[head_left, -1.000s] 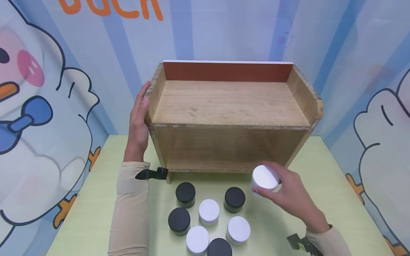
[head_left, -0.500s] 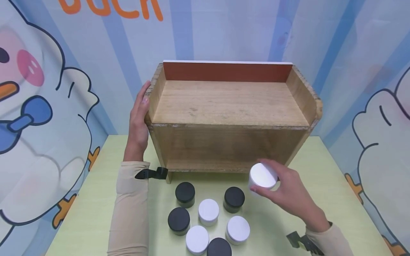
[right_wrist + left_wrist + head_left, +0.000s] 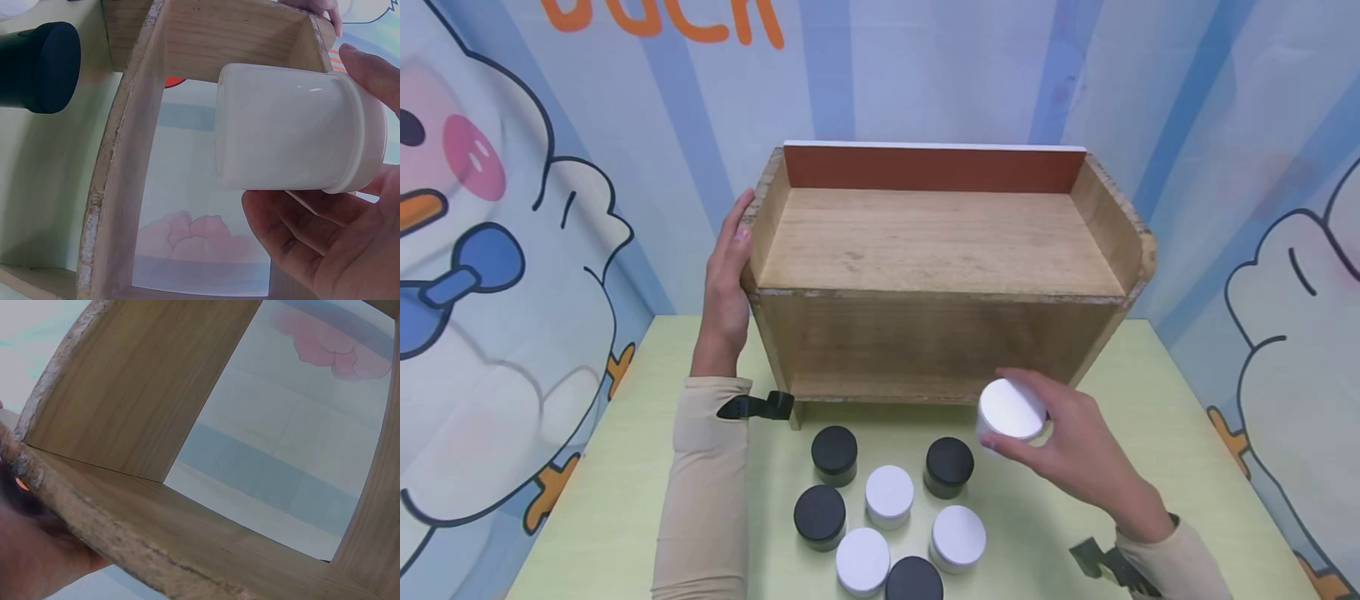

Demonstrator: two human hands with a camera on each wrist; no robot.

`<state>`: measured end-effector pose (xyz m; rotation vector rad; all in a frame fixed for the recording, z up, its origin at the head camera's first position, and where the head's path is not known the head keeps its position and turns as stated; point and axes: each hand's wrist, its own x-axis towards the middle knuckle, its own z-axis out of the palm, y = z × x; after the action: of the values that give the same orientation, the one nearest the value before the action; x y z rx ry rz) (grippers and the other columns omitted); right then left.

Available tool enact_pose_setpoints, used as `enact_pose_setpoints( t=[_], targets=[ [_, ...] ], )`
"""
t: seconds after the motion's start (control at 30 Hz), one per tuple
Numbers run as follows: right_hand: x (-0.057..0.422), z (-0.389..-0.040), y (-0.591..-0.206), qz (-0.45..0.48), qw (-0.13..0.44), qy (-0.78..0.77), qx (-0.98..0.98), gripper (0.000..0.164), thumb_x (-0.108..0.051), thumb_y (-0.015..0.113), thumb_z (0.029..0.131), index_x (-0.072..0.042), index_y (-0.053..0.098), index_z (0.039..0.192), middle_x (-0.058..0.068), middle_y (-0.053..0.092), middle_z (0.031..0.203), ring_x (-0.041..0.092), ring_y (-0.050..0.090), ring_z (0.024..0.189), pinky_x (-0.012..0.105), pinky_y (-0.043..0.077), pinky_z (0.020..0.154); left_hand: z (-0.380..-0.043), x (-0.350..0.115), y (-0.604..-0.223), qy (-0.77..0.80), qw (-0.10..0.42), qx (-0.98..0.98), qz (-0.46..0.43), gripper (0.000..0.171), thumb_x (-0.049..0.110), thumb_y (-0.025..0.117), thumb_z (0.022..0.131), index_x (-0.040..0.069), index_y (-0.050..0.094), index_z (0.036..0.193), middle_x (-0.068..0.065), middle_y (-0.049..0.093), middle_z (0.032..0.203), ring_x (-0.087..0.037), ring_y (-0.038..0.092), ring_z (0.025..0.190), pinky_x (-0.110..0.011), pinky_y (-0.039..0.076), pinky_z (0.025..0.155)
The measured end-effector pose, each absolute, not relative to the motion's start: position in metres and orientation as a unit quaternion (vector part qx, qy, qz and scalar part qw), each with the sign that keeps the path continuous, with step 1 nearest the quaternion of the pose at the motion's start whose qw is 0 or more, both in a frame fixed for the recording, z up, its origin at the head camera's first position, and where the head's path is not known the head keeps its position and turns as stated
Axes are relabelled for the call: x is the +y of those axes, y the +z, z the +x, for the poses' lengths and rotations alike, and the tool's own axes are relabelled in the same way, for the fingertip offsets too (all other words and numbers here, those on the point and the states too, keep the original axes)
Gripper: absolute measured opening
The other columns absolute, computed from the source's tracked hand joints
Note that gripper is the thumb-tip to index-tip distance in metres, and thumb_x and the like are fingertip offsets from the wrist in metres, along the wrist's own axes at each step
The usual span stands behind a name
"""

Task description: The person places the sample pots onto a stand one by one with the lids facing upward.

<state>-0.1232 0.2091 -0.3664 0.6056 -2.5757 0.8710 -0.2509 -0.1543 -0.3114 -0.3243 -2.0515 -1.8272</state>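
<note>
My right hand (image 3: 1071, 446) grips a white lidded jar (image 3: 1012, 409) between thumb and fingers, raised in front of the lower right part of a wooden shelf (image 3: 940, 242). In the right wrist view the jar (image 3: 287, 128) shows smooth sides and a wider lid, held near the lid end. My left hand (image 3: 726, 292) lies along the outer left side of the shelf, fingers straight and pointing up. The left wrist view shows part of that hand (image 3: 44, 556) below the worn edge of the shelf's side board (image 3: 144, 531).
On the pale table (image 3: 610, 500) before the shelf stand several jars, among them a black-lidded jar (image 3: 949, 465), another black-lidded jar (image 3: 820, 515), a white jar (image 3: 890, 495) and another white jar (image 3: 957, 537). A cartoon-printed curtain (image 3: 925, 67) hangs behind the shelf.
My right hand has moved slightly left and up with the white jar, closer to the shelf's lower opening. The left hand, the shelf and the jars on the table stay in place.
</note>
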Motion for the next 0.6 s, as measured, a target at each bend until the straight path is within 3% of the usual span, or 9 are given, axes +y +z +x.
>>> enact_pose_setpoints(
  t=[0.6],
  targets=[
    [0.203,-0.123,-0.353,0.218,0.167,0.307,-0.911,0.066,-0.023,0.09,0.07,-0.004,0.063,0.127,0.011,0.074,0.112,0.02,0.07,0.09,0.028,0.055,0.069,-0.25,-0.155,-0.312,-0.648,0.183,-0.73,-0.115,0.055,0.046,0.032,0.101,0.039,0.034,0.155,0.01,0.022,0.167,-0.024,0.017,0.154,-0.064,0.011,0.122]
  ],
)
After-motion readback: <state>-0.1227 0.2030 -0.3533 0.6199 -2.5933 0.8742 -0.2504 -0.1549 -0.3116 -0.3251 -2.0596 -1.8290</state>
